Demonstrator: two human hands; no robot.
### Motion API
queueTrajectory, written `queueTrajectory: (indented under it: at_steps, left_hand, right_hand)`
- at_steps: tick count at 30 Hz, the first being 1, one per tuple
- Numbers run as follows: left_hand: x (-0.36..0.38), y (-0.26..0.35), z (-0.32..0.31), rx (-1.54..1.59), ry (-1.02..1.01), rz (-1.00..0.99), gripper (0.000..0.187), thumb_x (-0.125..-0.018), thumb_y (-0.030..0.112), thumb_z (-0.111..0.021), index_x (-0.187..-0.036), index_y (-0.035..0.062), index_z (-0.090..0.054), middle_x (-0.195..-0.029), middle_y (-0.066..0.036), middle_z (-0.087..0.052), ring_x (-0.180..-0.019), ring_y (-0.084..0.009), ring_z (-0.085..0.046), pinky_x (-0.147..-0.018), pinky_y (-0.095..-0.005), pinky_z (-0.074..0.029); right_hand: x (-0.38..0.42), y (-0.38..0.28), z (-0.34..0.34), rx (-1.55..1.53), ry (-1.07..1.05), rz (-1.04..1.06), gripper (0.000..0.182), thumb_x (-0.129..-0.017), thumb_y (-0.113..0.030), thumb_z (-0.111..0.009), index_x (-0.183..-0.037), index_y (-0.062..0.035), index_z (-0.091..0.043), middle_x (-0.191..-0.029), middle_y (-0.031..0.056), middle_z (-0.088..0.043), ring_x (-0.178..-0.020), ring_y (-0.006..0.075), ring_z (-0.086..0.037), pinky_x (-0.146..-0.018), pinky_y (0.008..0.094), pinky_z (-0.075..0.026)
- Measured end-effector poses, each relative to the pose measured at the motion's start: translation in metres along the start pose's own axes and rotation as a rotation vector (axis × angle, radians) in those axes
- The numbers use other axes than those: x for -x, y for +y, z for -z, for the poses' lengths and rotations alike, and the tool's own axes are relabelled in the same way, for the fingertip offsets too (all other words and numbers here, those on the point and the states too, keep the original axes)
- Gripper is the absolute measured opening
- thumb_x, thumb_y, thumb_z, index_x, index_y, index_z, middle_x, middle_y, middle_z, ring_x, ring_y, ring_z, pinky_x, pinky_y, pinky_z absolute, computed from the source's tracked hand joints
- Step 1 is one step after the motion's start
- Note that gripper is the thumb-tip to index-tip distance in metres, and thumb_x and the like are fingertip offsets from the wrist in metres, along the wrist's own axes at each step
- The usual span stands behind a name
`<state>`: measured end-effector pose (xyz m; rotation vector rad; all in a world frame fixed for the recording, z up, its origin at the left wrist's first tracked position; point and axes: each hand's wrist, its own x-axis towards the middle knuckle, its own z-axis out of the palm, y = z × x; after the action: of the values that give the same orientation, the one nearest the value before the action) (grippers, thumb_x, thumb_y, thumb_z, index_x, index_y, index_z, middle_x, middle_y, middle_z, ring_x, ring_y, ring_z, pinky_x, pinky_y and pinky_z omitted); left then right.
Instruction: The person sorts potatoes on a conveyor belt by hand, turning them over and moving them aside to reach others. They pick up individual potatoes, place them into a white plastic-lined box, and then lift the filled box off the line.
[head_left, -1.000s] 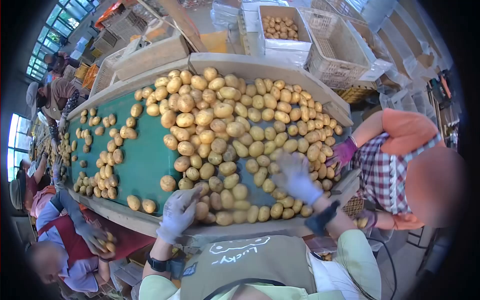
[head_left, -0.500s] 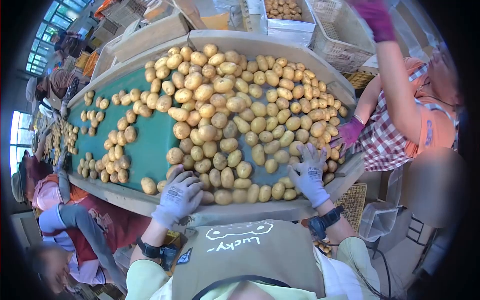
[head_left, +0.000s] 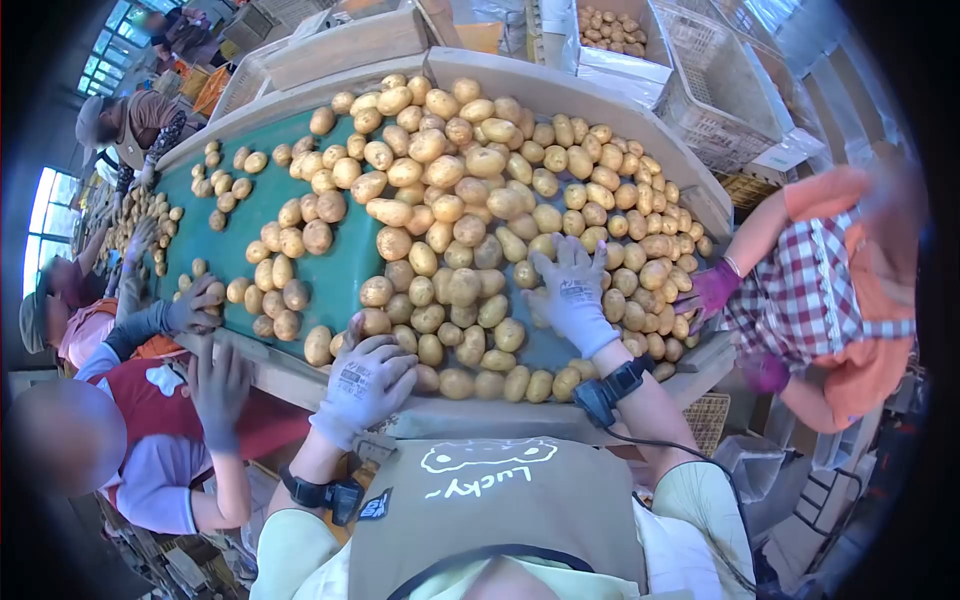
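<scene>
Risk noted: a hasty sweep could, in my judgement, tip potatoes [head_left: 463, 288] over the near rim [head_left: 470, 419], at six o'clock. They lie heaped centrally, reaching towards three. Left hand [head_left: 364, 385], at the heap's seven o'clock, and right hand [head_left: 572, 297], at four, are open, fingers spread. Green belt [head_left: 343, 275] shows at nine; a crate [head_left: 703, 130] stands towards one.

Smooth-skinned potatoes [head_left: 485, 162], smooth belt [head_left: 346, 272], matt cloth apron [head_left: 490, 512], plastic crate [head_left: 704, 132]
</scene>
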<state>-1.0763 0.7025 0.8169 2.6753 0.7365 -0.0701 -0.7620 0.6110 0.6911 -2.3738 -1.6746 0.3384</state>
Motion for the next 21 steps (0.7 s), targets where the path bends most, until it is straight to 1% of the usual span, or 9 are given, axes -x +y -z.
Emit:
queueTrajectory:
  at_steps: [1,3,6,13,15,16,18,20,21]
  left_hand:
    - [0.002,0.0,0.001,-0.017,0.041,-0.024,0.022,-0.09,0.024,-0.072,-0.106,0.0104,-0.079,-0.107,-0.006,-0.077,-0.114,-0.0278,-0.069,-0.122,-0.0559,-0.034]
    - [0.007,0.001,0.001,-0.024,0.08,-0.01,0.022,-0.089,0.024,-0.073,-0.106,0.0111,-0.079,-0.107,-0.006,-0.077,-0.112,-0.0271,-0.069,-0.122,-0.0565,-0.033]
    - [0.004,0.003,-0.003,-0.023,0.138,-0.015,0.021,-0.088,0.023,-0.072,-0.104,0.012,-0.079,-0.105,-0.004,-0.077,-0.111,-0.0248,-0.069,-0.123,-0.0567,-0.033]
    - [0.006,-0.003,-0.009,0.004,0.181,-0.021,0.022,-0.087,0.023,-0.074,-0.105,0.0121,-0.079,-0.104,-0.004,-0.077,-0.107,-0.0245,-0.07,-0.122,-0.0581,-0.033]
    - [0.005,-0.003,-0.006,-0.016,0.165,-0.026,0.022,-0.087,0.023,-0.074,-0.105,0.012,-0.079,-0.104,-0.005,-0.077,-0.108,-0.0247,-0.07,-0.122,-0.0578,-0.033]
    - [0.004,-0.003,-0.006,-0.031,0.143,-0.023,0.023,-0.087,0.023,-0.074,-0.106,0.0119,-0.079,-0.104,-0.005,-0.077,-0.108,-0.0249,-0.07,-0.122,-0.0576,-0.033]
    - [0.005,-0.002,-0.008,0.002,0.16,-0.017,0.023,-0.087,0.023,-0.074,-0.106,0.0119,-0.079,-0.104,-0.005,-0.077,-0.108,-0.0251,-0.07,-0.122,-0.0573,-0.034]
    - [0.005,-0.001,-0.007,0.043,0.181,-0.019,0.024,-0.086,0.023,-0.075,-0.106,0.0118,-0.079,-0.104,-0.006,-0.077,-0.108,-0.0258,-0.07,-0.122,-0.0563,-0.035]
    - [0.004,-0.001,-0.007,0.04,0.189,-0.022,0.024,-0.086,0.023,-0.075,-0.106,0.0118,-0.079,-0.104,-0.006,-0.077,-0.108,-0.0258,-0.07,-0.122,-0.0563,-0.035]
  right_hand:
    - [-0.003,-0.004,0.005,-0.001,0.001,0.013,0.057,-0.082,-0.051,-0.077,-0.129,-0.0201,-0.071,-0.158,0.0187,-0.045,-0.151,0.0384,-0.037,-0.125,0.0693,-0.004]
    - [-0.004,-0.012,0.02,0.243,-0.308,0.109,0.059,-0.085,-0.057,-0.069,-0.133,-0.022,-0.068,-0.163,0.0154,-0.042,-0.154,0.0369,-0.033,-0.124,0.0718,-0.003]
    - [0.002,0.001,0.003,0.142,-0.093,0.153,0.059,-0.084,-0.058,-0.07,-0.129,-0.0208,-0.07,-0.16,0.0158,-0.045,-0.153,0.0365,-0.033,-0.124,0.0721,-0.001]
    - [-0.009,0.016,0.019,0.044,-0.058,0.385,0.066,-0.083,-0.063,-0.069,-0.128,-0.0148,-0.071,-0.154,0.0153,-0.048,-0.152,0.0372,-0.034,-0.126,0.0681,0.001]
    - [-0.039,0.017,0.071,0.183,-0.227,0.346,0.065,-0.078,-0.051,-0.08,-0.125,-0.0069,-0.071,-0.147,0.0135,-0.054,-0.143,0.0374,-0.044,-0.126,0.0674,-0.011]
    - [-0.065,0.049,0.061,0.163,0.29,0.269,0.06,-0.083,-0.045,-0.079,-0.127,-0.005,-0.069,-0.142,0.0134,-0.057,-0.141,0.0375,-0.046,-0.126,0.0646,-0.015]
    - [-0.077,0.071,0.065,0.132,0.79,0.187,0.056,-0.088,-0.038,-0.077,-0.13,-0.0031,-0.067,-0.138,0.0132,-0.061,-0.138,0.0377,-0.048,-0.125,0.0618,-0.019]
    - [-0.081,0.031,0.12,-0.551,0.412,0.227,0.047,-0.095,-0.026,-0.071,-0.134,-0.0021,-0.063,-0.133,0.0172,-0.065,-0.131,0.0362,-0.056,-0.117,0.0532,-0.038]
    - [-0.06,-0.006,0.118,-0.469,0.087,0.226,0.041,-0.094,-0.022,-0.07,-0.13,-0.0024,-0.065,-0.127,0.019,-0.068,-0.119,0.0341,-0.066,-0.102,0.0434,-0.052]
